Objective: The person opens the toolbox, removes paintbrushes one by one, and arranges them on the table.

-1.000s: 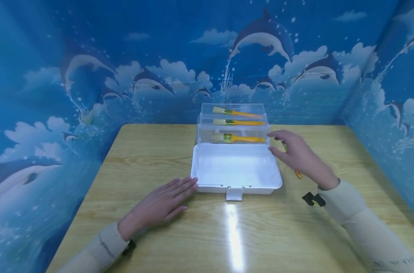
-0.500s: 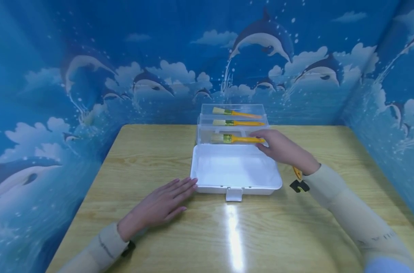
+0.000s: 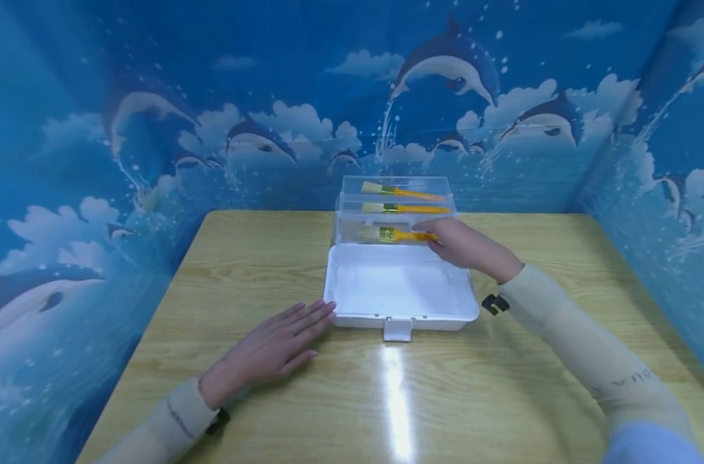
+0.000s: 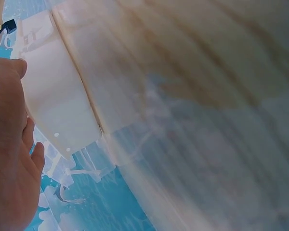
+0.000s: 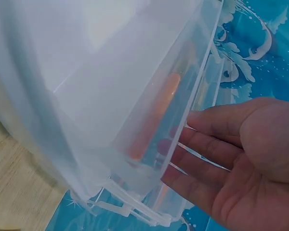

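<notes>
A white toolbox [image 3: 403, 283] stands open on the table, its clear trays raised in tiers at the back. One paintbrush with a yellow handle lies in each tier: a wide one [image 3: 387, 234] in the lowest tray, another [image 3: 407, 208] in the middle, a third [image 3: 401, 191] at the top. My right hand [image 3: 459, 243] reaches into the lowest tray, fingers at the wide brush's handle end. In the right wrist view the fingers extend past the clear tray rim [image 5: 202, 72], near the orange handle [image 5: 156, 118]. My left hand [image 3: 276, 345] lies flat, fingertips at the box's front left corner.
The box's latch [image 3: 398, 329] hangs at its front over the wooden table [image 3: 259, 258]. A blue dolphin-print curtain [image 3: 305, 77] rises behind and along both sides.
My right hand has moved left from beside the box to the wide brush's handle. A further brush on the table at right is now hidden by the arm. My left hand has stayed put.
</notes>
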Demonstrator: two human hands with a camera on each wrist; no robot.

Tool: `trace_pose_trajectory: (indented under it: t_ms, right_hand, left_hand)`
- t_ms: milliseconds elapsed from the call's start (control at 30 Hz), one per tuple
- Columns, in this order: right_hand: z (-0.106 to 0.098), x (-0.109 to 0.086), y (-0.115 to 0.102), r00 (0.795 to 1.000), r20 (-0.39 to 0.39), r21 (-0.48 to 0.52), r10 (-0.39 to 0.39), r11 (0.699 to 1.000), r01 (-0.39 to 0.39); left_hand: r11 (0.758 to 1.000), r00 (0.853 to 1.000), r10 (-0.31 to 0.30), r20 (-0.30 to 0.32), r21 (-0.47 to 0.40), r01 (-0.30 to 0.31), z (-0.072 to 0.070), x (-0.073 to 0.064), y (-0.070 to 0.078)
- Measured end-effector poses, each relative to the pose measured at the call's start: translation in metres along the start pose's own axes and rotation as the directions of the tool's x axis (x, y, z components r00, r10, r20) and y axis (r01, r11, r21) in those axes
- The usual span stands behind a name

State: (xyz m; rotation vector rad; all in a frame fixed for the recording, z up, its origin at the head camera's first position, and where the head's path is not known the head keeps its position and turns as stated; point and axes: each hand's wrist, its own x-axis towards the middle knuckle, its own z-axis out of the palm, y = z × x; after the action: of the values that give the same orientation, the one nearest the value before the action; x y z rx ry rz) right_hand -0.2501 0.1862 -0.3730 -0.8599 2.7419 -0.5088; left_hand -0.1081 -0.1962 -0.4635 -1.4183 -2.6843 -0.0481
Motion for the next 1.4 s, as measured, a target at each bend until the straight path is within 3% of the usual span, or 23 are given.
trace_pose_trajectory:
  t_ms: [333,500,733,1400]
  right_hand:
    - [0.009,0.012,-0.003,1.0,0.008,-0.085,-0.003,0.996,0.003]
    - [0.012,0.014,-0.005,0.999,0.018,-0.156,0.034,0.987,-0.031]
    - [0.011,0.017,-0.008,0.997,0.041,-0.172,0.064,0.983,-0.056]
    - [0.009,0.03,-0.006,0.999,0.022,-0.219,-0.025,0.975,0.029]
  left_hand:
    - [1.0,1.0,-0.002,0.019,-0.004,0.002,0.0,0.001,0.0]
    - [1.0,0.999,-0.007,0.032,-0.018,0.008,0.0,0.0,0.001]
    - [1.0,1.0,0.002,0.004,-0.006,-0.002,0.0,0.0,0.0]
    - [1.0,1.0,-0.002,0.014,-0.017,0.002,-0.002,0.001,-0.001]
